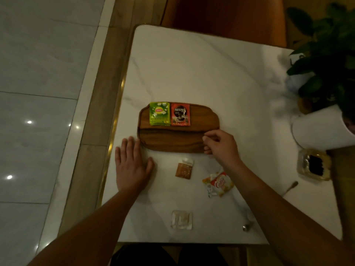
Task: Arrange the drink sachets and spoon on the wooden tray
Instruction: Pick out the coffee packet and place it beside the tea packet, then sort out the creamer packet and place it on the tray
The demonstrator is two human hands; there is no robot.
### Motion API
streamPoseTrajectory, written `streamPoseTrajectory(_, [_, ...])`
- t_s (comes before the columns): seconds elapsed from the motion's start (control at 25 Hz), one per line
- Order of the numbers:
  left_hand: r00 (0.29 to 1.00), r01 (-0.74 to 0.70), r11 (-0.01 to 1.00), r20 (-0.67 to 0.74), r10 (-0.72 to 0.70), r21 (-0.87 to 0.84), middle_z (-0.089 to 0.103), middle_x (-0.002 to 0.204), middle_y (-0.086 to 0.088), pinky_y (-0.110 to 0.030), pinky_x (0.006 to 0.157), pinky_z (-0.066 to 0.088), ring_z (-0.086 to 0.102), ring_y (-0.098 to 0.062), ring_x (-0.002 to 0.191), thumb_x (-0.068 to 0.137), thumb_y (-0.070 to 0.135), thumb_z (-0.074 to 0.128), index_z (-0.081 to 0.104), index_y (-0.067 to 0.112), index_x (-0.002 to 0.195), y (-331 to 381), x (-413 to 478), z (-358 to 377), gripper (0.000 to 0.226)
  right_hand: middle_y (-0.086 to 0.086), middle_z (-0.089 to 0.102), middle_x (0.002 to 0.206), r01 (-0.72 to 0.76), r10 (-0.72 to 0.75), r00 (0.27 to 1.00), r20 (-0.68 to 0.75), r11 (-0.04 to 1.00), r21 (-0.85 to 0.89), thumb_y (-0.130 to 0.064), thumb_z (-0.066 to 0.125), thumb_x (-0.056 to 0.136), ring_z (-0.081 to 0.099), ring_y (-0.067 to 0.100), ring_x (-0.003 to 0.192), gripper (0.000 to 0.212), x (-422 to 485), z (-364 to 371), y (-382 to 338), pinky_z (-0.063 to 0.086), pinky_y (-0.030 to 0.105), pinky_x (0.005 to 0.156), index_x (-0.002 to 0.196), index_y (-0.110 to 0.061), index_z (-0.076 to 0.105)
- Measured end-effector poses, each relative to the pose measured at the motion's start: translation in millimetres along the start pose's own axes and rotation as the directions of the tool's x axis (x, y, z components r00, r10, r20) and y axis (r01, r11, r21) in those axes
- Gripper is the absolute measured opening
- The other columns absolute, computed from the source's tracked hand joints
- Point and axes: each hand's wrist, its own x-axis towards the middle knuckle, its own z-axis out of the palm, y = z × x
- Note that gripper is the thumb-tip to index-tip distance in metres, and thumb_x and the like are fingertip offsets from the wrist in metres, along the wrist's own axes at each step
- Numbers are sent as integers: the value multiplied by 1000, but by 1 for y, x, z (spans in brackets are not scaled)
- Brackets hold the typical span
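- Head view: your left hand [132, 166] lies flat on the table [211, 73], fingers straight and together, tips just against the left end of the wooden tray [172, 139]. Looks like you're bracing it so it doesn't slide.
- Your right hand [221, 144] sits at the tray's right end with thumb and fingers curled in. I can't tell if it's pinching the rim or just resting there.
- On the tray: a small stack of green tea sachets [159, 113] and a red coffee sachet [180, 114], side by side, upright, in the back-left corner. My guess is you're building a row from the left, so the rest stays free.
- Off the tray, on the near side: a brown sachet [184, 168], a couple of creamer sachets [219, 184] overlapping, and a clear packet [181, 219] near the front edge.
- The spoon [290, 186] lies to the right, well apart from the tray.
- A glass dish [314, 164] past it holds something dark, too dim to name.
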Motion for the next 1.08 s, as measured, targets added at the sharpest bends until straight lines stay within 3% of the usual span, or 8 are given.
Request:
streamPoseTrajectory(0.16, [1000, 4, 989, 16, -2, -148, 35, 160, -19, -49, 126, 11, 23, -35, 152, 89, 44, 55, 37, 4, 151, -2, 2, -11, 76, 4, 72, 86, 12, -18, 995, -95, 998, -64, -16, 68, 88, 70, 24, 78, 10, -49, -33, 37, 60, 40, 73, 97, -15, 73])
streamPoseTrajectory(0.32, [999, 43, 969, -4, -45, -242, 49, 143, -20, -55, 108, 43, 46, -38, 133, 87, 26, 72, 51, 8, 139, 9, -12, -25, 59, 4, 70, 100, 109, -146, 984, -105, 947, -303, -10, 68, 87, 64, 17, 84, 15, -93, -45, 72, 55, 34, 77, 100, -15, 73])
streamPoseTrajectory(0.44, [994, -89, 967, 47, 103, -237, 58, 124, -10, -43, 90, 52, 56, -29, 112, 86, 26, 73, 61, 15, 126, 39, -36, -25, 43, 7, 64, 109, 99, -154, 982, -109, 912, -398, -13, 70, 85, 65, 27, 91, 22, -108, -46, 89, 55, 41, 80, 107, -13, 70])
streamPoseTrajectory(0.56, [964, -193, 949, 134, 231, -247, 62, 113, -6, -38, 82, 53, 61, -26, 100, 86, 26, 71, 67, 17, 117, 71, -58, -18, 33, 9, 55, 123, 148, -181, 984, -3, 812, -565, -23, 74, 81, 61, 30, 99, 35, -112, -35, 94, 53, 40, 83, 113, -11, 66])
streamPoseTrajectory(0.76, [899, -393, 919, 199, 391, -28, 60, 131, -9, -48, 105, 43, 56, -32, 119, 82, 40, 73, 67, 21, 121, 79, -84, 0, 44, 13, 49, 127, 170, -196, 980, 35, 730, -661, -27, 68, 85, 58, 35, 101, 35, -107, -21, 99, 50, 41, 83, 114, -10, 60])
streamPoseTrajectory(0.88, [864, -477, 878, 202, 461, 40, 59, 135, -17, -54, 107, 44, 56, -38, 124, 80, 43, 77, 64, 19, 125, 65, -88, 6, 53, 11, 59, 116, 245, -298, 954, 21, 740, -627, -22, 60, 91, 62, 34, 92, 19, -112, -20, 100, 52, 42, 75, 104, -9, 67])
streamPoseTrajectory(1.0, [863, -475, 879, 220, 454, 50, 57, 138, -15, -52, 107, 41, 54, -36, 126, 83, 44, 74, 64, 21, 128, 63, -84, 2, 52, 6, 69, 101, 299, -462, 878, -126, 734, -610, -11, 67, 87, 68, 26, 82, 14, -123, -25, 97, 54, 31, 63, 100, -9, 74])
streamPoseTrajectory(1.08, [899, -389, 919, 192, 393, -63, 61, 130, -13, -48, 103, 44, 55, -34, 120, 86, 34, 74, 70, 18, 118, 70, -86, -2, 36, 6, 71, 102, 366, -536, 818, -208, 765, -531, -8, 70, 87, 68, 20, 88, 14, -134, -24, 94, 54, 25, 71, 100, -7, 75])
